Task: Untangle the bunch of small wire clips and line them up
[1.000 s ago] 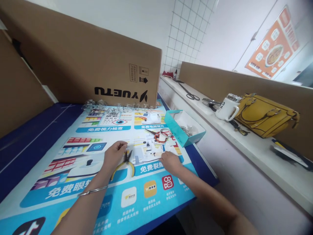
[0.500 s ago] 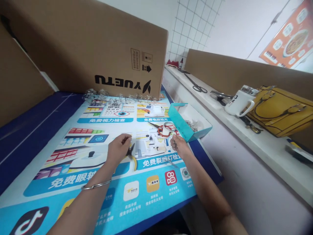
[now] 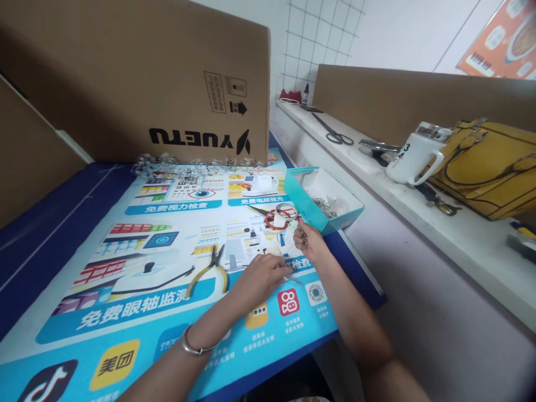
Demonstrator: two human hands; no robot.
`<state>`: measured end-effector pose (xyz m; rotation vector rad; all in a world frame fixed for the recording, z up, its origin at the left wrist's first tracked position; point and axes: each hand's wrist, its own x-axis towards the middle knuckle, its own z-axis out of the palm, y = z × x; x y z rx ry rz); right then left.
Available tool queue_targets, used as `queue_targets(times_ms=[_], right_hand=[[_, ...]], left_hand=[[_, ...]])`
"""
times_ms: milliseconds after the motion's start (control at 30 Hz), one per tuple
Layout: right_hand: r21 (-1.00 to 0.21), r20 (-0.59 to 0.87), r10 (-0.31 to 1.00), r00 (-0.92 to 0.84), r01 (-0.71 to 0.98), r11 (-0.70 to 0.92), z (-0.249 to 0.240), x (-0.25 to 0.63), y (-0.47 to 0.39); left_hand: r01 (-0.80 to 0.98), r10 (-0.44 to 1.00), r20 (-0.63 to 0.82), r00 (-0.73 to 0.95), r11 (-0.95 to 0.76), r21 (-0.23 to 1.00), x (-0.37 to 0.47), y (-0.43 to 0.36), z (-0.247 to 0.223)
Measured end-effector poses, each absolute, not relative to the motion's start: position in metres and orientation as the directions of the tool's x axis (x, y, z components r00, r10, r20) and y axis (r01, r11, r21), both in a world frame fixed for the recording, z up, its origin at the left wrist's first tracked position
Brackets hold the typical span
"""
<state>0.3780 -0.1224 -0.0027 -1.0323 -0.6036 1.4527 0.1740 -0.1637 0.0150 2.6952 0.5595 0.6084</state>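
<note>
My left hand (image 3: 266, 273) reaches over the mat with its fingers partly spread, its fingertips at a few thin metal wire pieces (image 3: 295, 280). Whether it has hold of one I cannot make out. Small metal wire pieces (image 3: 303, 235) stick out of my closed right hand (image 3: 310, 243), close by the teal box. That teal and white box (image 3: 347, 220) stands open, with a tangle of metal wire pieces (image 3: 325, 207) inside. Yellow-handled pliers (image 3: 216, 259) lie with jaws parted, left of my left hand. Scissors with orange handles (image 3: 274, 220) rest beyond my right hand, beside a clear round item (image 3: 287, 211).
A large cardboard box (image 3: 201, 72) stands at the back, with a heap of shiny wire pieces (image 3: 167, 166) along its foot. On the white ledge (image 3: 352, 159) to the right are dark scissors (image 3: 334, 133), a white mug (image 3: 414, 156) and a yellow bag (image 3: 486, 173).
My left hand has moved right, from beside the pliers to the loose wire pieces, uncovering the pliers. My right hand stays near the teal box. The view has shifted slightly.
</note>
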Motion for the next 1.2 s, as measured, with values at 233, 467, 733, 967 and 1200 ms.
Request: queue_targets(times_ms=[233, 467, 733, 967, 1200], right_hand=[[-0.822, -0.218, 0.973, 0.070, -0.550, -0.145, -0.004, 0.379, -0.123], [-0.824, -0.214, 0.975, 0.065, -0.548, -0.144, -0.002, 0.379, -0.122], [-0.856, -0.205, 0.973, 0.102, -0.500, -0.128, -0.001, 0.382, -0.124], [-0.905, -0.181, 0.979, 0.097, -0.405, -0.127, 0.002, 0.374, -0.127], [-0.971, -0.140, 0.986, 0.093, -0.206, -0.119, 0.005, 0.367, -0.129]], left_hand=[[0.311, 0.407, 0.260, 0.876, -0.887, 0.341, 0.191, -0.167, 0.011], [0.376, 0.495, 0.241, 0.835, -0.833, 0.406, 0.207, -0.170, -0.001], [0.198, 0.770, 0.185, 0.611, -0.375, 0.906, 0.197, -0.155, 0.002], [-0.085, 0.857, 0.066, 0.512, -0.026, 0.996, 0.184, -0.142, 0.000], [-0.214, 0.859, 0.003, 0.513, 0.124, 0.969, 0.181, -0.136, -0.010]])
